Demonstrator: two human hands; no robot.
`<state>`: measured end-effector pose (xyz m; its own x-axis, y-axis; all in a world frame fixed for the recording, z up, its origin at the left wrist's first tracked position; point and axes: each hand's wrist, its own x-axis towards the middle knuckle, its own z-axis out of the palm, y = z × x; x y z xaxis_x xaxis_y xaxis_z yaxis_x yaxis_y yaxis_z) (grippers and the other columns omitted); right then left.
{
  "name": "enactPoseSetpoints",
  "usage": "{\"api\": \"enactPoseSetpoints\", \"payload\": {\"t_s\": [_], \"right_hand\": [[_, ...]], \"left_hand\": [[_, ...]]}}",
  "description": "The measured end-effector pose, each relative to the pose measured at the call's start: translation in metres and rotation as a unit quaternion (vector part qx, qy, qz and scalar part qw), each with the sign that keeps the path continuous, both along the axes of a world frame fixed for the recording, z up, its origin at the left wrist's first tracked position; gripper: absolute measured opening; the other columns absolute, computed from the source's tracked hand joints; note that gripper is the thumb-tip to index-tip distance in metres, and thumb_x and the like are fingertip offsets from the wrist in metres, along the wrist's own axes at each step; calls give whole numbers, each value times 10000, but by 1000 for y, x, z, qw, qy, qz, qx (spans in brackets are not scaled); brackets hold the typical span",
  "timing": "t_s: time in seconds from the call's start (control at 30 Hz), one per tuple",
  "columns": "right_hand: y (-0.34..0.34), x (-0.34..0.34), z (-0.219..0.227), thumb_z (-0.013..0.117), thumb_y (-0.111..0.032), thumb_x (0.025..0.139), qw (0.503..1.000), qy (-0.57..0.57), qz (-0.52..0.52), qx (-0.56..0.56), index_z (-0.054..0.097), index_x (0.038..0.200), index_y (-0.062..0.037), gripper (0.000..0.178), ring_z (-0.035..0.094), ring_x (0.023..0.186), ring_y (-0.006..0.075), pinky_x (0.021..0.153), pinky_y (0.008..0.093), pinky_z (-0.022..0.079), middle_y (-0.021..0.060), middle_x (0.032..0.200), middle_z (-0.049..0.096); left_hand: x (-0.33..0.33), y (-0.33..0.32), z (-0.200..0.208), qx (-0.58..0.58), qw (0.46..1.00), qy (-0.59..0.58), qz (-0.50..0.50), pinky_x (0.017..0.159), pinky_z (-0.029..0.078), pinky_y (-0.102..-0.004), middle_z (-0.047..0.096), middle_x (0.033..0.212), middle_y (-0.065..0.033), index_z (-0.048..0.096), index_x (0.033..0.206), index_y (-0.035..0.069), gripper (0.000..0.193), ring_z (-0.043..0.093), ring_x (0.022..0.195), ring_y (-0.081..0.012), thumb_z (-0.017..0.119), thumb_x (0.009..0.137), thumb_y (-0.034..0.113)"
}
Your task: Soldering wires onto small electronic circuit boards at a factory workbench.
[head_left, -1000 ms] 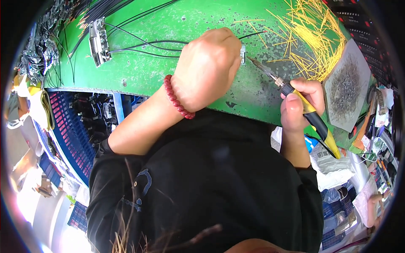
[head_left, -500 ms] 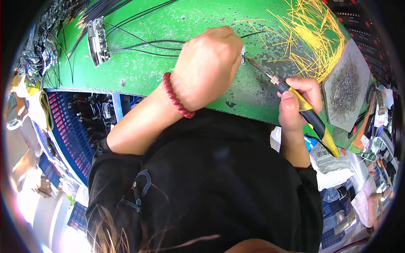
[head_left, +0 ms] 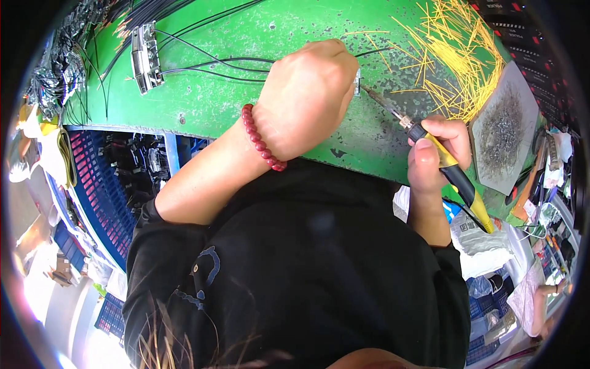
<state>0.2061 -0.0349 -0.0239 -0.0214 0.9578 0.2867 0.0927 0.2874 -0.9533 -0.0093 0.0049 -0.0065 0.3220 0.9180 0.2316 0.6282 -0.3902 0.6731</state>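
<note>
My left hand (head_left: 310, 92), with a red bead bracelet (head_left: 258, 142) at the wrist, is curled over the workbench, its fingertips hidden under the back of the hand. At its right side the edge of a small silvery part (head_left: 357, 83) shows. Black wires (head_left: 233, 60) run in under this hand from the left. Closed round a yellow and black soldering iron (head_left: 447, 161) is my right hand (head_left: 435, 150). The iron's dark tip points up and left, close by the small part; whether they touch I cannot tell. A silvery metal housing (head_left: 146, 58) lies at the wires' left ends.
The green workbench (head_left: 203, 111) has worn paint. Thin yellow sticks or wires (head_left: 455, 61) lie scattered at the far right. A grey hexagonal plate (head_left: 522, 117) with a scorched middle sits beyond my right hand. Bundled black wires (head_left: 55, 77) fill the far left, above a blue crate (head_left: 101, 190).
The soldering iron and my right hand have moved slightly down toward me. My left hand stays almost where it was, still curled at the small part.
</note>
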Motion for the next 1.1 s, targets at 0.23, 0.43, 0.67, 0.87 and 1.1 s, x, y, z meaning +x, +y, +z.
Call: {"api": "enactPoseSetpoints", "payload": {"t_s": [0.23, 0.43, 0.67, 0.87, 1.1], "right_hand": [[2, -1, 1, 711, -231, 795, 999, -42, 13, 9, 572, 845, 6, 280, 385, 523, 72, 474, 237, 290, 9, 613, 472], [2, -3, -1, 697, -226, 812, 997, 57, -17, 51, 538, 887, 12, 297, 402, 565, 74, 504, 231, 311, 12, 662, 481], [0, 2, -2, 706, -270, 820, 998, 22, -16, 50, 539, 885, 4, 327, 399, 568, 76, 504, 237, 309, 24, 689, 490], [-3, -5, 8, 679, -201, 867, 995, 73, -60, 28, 489, 1037, -1, 324, 460, 596, 74, 537, 225, 383, 67, 754, 546], [30, -6, 46, 603, -28, 906, 992, -32, 9, -119, 638, 1069, -37, 167, 645, 662, 120, 575, 260, 532, 73, 810, 645]], "left_hand": [[0, 0, 0, -4, 1000, 16, -1, 647, 493, -411, 584, 765, -147, 572, 733, -11, 64, 588, 739, -347, 635, 742, -3], [-1, 0, 2, -13, 1000, 9, -1, 655, 492, -415, 584, 767, -149, 572, 731, -8, 62, 587, 744, -348, 632, 745, -3], [1, 1, 4, -1, 1000, 16, 5, 657, 492, -408, 581, 769, -152, 568, 740, -6, 58, 589, 746, -344, 625, 749, -10], [3, 2, 10, -6, 999, 45, 0, 652, 497, -402, 595, 791, -133, 581, 743, 15, 57, 597, 745, -331, 638, 754, 15], [2, 4, 15, -5, 996, 84, -6, 648, 504, -394, 617, 805, -111, 603, 745, 35, 50, 613, 750, -309, 652, 747, 43]]}}
